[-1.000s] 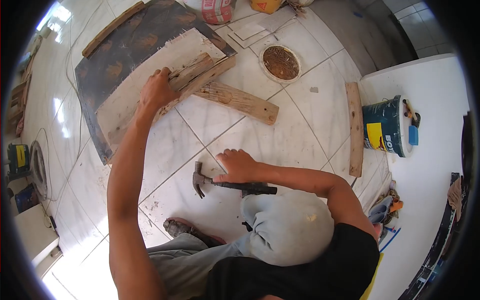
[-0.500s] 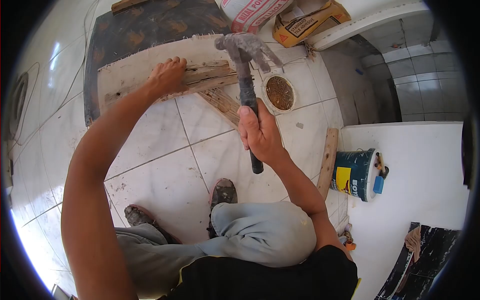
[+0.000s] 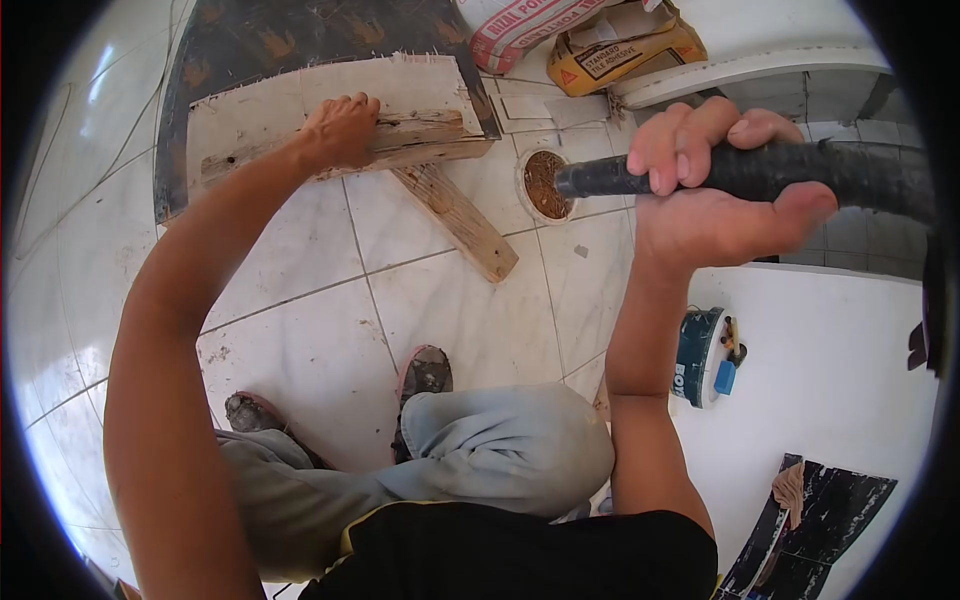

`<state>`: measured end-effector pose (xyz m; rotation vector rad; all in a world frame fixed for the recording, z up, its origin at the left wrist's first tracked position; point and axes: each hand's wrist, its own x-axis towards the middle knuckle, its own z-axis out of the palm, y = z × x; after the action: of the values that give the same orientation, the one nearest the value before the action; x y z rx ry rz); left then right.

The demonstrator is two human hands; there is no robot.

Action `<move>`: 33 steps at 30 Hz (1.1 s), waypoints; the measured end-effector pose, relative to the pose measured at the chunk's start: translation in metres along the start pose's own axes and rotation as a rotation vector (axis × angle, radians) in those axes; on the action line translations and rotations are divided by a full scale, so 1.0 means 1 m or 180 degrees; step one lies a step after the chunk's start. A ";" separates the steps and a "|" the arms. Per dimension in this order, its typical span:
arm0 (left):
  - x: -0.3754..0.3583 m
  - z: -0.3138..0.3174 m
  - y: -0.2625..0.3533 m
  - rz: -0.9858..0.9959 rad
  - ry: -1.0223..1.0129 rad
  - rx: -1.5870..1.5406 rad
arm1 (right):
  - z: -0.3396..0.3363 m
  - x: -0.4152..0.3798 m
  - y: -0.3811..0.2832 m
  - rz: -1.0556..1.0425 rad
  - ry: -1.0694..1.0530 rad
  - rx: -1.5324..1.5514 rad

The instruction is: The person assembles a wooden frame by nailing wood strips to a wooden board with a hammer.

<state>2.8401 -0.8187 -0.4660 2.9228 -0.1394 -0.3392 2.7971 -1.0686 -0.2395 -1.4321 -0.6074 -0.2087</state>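
My left hand (image 3: 343, 132) is closed over a rough wooden plank (image 3: 425, 138), its fingers wrapped over the far edge. Under that plank, a shorter piece of wood (image 3: 462, 228) sticks out at an angle across the tiles. Raised close to the camera at the right, my right hand (image 3: 700, 215) grips the hammer (image 3: 605, 177) by its black handle. The hammer's head is out of view. A pale board (image 3: 300, 95) lies just behind the plank, on a dark patterned sheet (image 3: 225, 50).
A pale round container (image 3: 522, 188) of small brown bits stands beyond the wood. Behind are a cement sack (image 3: 535, 30) and a yellow tile adhesive bag (image 3: 630, 55). A dark green bucket (image 3: 695, 355) stands at the right, near a low white wall (image 3: 800, 350).
My right hand has swung the hammer up and to the right, taking its head out of view. My left hand stays on the plank. More of the angled wood shows.
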 end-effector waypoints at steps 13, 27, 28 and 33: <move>-0.001 0.000 0.003 0.0130 0.0025 0.0016 | 0.004 -0.012 0.034 0.0745 0.0019 -0.0546; 0.003 -0.007 0.006 0.0054 -0.0054 0.0097 | 0.006 -0.031 0.052 0.0987 -0.0621 -0.1499; 0.004 -0.007 0.007 0.0070 -0.0064 0.0091 | 0.005 -0.031 0.056 0.1000 -0.0610 -0.1510; 0.006 -0.003 0.003 0.0209 0.0088 -0.0018 | -0.035 -0.083 0.192 0.1715 -0.1387 -0.2787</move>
<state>2.8463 -0.8215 -0.4640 2.9082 -0.2296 -0.2882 2.8303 -1.0920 -0.4472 -2.4694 -0.4630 0.3207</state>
